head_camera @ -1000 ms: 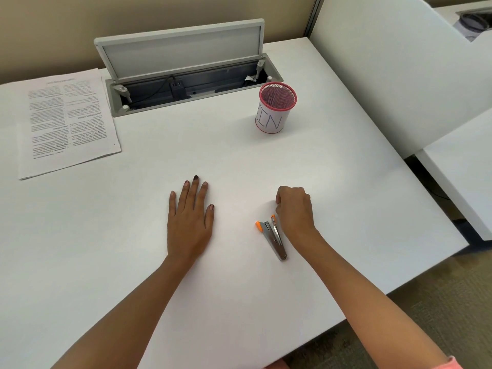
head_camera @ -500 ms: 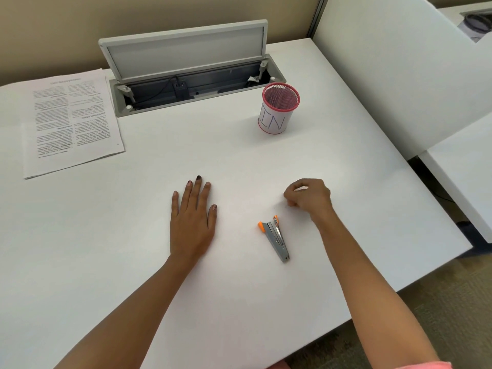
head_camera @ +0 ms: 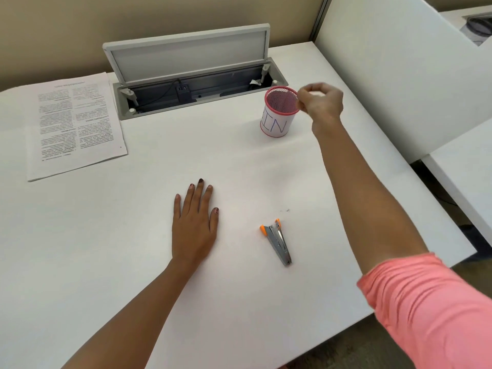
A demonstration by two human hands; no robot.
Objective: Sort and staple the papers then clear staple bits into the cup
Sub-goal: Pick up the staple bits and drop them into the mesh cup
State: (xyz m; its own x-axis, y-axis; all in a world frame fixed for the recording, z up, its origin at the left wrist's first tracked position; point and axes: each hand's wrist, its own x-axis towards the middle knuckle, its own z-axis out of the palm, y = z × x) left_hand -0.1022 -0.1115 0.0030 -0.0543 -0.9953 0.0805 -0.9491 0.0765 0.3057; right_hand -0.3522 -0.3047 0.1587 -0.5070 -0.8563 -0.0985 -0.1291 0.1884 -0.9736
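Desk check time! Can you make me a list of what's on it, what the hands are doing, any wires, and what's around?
Surface: white desk, two tiny specks near the stapler.
Job's things: papers stacked far left; mesh cup upright; stapler lying flat.
Clutter: nothing seen.
Hands: left hand flat on desk; right hand pinched at the cup's rim, anything held too small to see.
Cables: plug and cable inside the open hatch.
Surroundings: white divider on the right, another desk beyond.

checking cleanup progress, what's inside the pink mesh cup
The cup shows only its pink mesh inner wall through the open top. Its bottom is hidden by the near wall, so anything lying inside cannot be seen. The right hand hovers at the rim, fingers pinched.
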